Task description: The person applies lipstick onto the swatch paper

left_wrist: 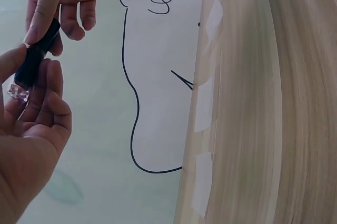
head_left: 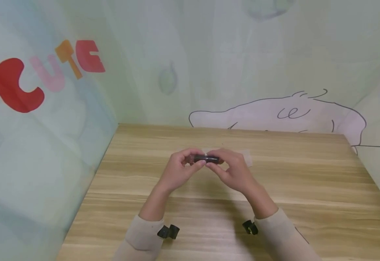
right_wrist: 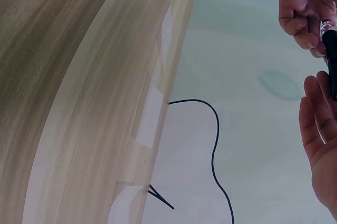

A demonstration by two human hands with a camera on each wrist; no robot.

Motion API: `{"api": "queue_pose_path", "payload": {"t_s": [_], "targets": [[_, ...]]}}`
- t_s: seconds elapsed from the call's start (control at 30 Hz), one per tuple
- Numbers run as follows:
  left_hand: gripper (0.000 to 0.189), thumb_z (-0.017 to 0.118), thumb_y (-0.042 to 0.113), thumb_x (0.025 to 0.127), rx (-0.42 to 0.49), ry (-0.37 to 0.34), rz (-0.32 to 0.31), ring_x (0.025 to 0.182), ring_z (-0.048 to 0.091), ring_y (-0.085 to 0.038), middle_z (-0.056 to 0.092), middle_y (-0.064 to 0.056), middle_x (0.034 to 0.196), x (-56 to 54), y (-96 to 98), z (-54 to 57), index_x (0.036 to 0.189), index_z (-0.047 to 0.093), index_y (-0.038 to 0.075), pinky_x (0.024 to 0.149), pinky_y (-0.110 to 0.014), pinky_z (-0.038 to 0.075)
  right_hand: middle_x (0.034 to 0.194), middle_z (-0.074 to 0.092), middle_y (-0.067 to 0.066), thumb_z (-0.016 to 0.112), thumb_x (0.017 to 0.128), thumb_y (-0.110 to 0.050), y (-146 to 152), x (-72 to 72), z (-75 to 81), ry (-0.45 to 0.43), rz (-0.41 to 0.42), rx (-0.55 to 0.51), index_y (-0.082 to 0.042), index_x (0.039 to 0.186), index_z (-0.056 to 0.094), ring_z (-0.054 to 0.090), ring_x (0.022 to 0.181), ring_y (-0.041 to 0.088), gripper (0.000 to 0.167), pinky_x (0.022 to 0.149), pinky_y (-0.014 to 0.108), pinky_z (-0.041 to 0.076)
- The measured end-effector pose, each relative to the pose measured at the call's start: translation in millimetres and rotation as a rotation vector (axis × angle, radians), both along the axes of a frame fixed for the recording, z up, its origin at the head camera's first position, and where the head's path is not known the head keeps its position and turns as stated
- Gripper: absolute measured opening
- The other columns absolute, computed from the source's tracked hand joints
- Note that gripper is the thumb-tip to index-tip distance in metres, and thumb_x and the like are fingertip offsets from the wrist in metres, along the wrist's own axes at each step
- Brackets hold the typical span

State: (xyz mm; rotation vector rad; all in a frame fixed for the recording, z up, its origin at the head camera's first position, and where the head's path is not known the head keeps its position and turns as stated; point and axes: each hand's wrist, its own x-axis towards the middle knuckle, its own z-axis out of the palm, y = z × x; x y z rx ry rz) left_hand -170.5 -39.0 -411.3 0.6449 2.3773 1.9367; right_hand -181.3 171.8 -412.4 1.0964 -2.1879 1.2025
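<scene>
Dark tube (head_left: 207, 158) w/ clear faceted end (left_wrist: 18, 93); can't see inside. L hand (head_left: 179, 169) pinches it nr that end, R hand (head_left: 233, 169) the opp. end, fingers curled, above tabletop (head_left: 307, 177).

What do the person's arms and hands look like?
The left hand and right hand have no gloves. The left sleeve and right sleeve are long and pale beige. Beside each cuff is a small black piece.
</scene>
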Motion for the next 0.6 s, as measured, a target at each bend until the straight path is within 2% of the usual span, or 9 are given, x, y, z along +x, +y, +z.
{"api": "queue_pose_path", "payload": {"t_s": [0.13,0.27,0.47,0.6], "targets": [[0.016,0.073,0.011,0.094,-0.010,0.038,0.000,0.082,0.055,-0.020,0.068,-0.002,0.088,0.0,0.6,0.9,0.110,0.073,0.007,0.070,-0.027,0.044,0.098,0.075,0.006,0.080,0.085,-0.002,2.0,1.7,1.0,-0.023,-0.009,0.008,-0.003,0.107,0.072,0.066,0.082,0.014,0.024,0.068,0.031,0.057],[0.015,0.074,0.012,0.093,-0.021,0.041,0.008,0.082,0.054,-0.020,0.066,-0.001,0.084,-0.1,1.6,1.3,0.108,0.075,0.008,0.071,-0.030,0.043,0.095,0.075,0.005,0.082,0.082,-0.001,4.2,2.2,-0.2,-0.016,-0.013,-0.009,-0.004,0.106,0.073,0.065,0.079,0.013,0.025,0.065,0.036,0.057],[0.014,0.076,0.013,0.092,-0.038,0.068,0.015,0.081,0.054,-0.019,0.061,0.001,0.078,0.8,1.2,-0.3,0.105,0.076,0.008,0.070,-0.030,0.041,0.096,0.075,0.005,0.082,0.081,0.000,5.4,2.3,-4.1,-0.005,-0.007,-0.018,-0.004,0.105,0.074,0.066,0.078,0.013,0.026,0.065,0.032,0.057],[0.014,0.077,0.010,0.091,-0.028,0.090,0.011,0.080,0.054,-0.019,0.062,0.000,0.077,1.2,0.2,-1.8,0.104,0.076,0.007,0.070,-0.030,0.041,0.097,0.076,0.006,0.082,0.082,-0.001,5.3,2.1,-5.0,-0.016,0.001,-0.016,-0.004,0.105,0.074,0.066,0.078,0.014,0.025,0.065,0.034,0.057]]}}
